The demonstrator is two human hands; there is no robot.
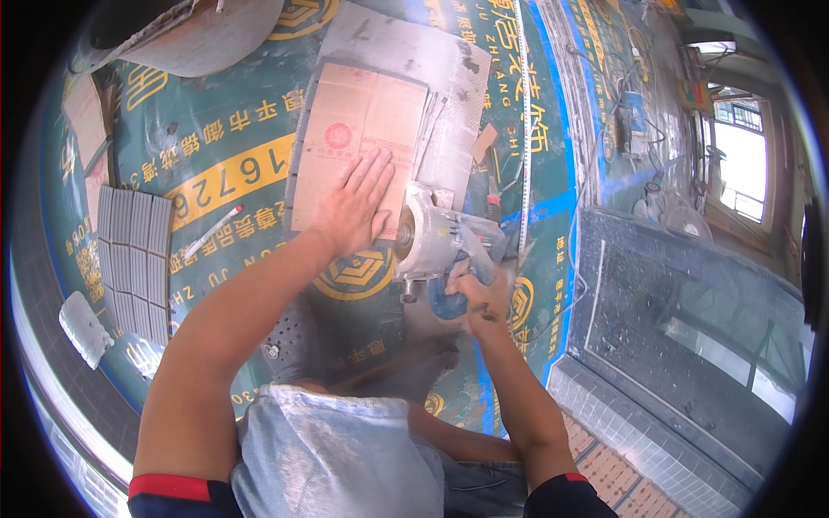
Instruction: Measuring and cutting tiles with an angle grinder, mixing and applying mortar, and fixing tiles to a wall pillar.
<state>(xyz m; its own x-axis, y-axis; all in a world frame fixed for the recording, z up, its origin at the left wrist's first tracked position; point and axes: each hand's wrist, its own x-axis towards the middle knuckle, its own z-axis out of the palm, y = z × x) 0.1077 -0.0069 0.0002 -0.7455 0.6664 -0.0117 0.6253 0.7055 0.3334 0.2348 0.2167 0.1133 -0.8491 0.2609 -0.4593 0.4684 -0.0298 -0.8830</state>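
My left hand [358,200] lies flat, fingers stretched, on a tan paper-faced sheet [367,104] with a red print. The sheet rests on a dusty, pale board [449,65]; thin cut strips [429,121] lie along its right edge. In my right hand [484,298] is a dusty handheld power cutter [432,237] with a blue handle and a pale metal guard. My fingers wrap round the handle. The cutter sits at the sheet's lower right corner, close beside my left hand. Its blade is mostly hidden by the guard.
Grey ribbed tile sheets [134,259] lie at the left, with a white marker [211,231] and a whitish block [84,330] nearby. A dusty bucket [199,39] stands far left. On the right are a red-handled tool [493,200], a measuring strip [526,112] and a dark glass panel [656,285].
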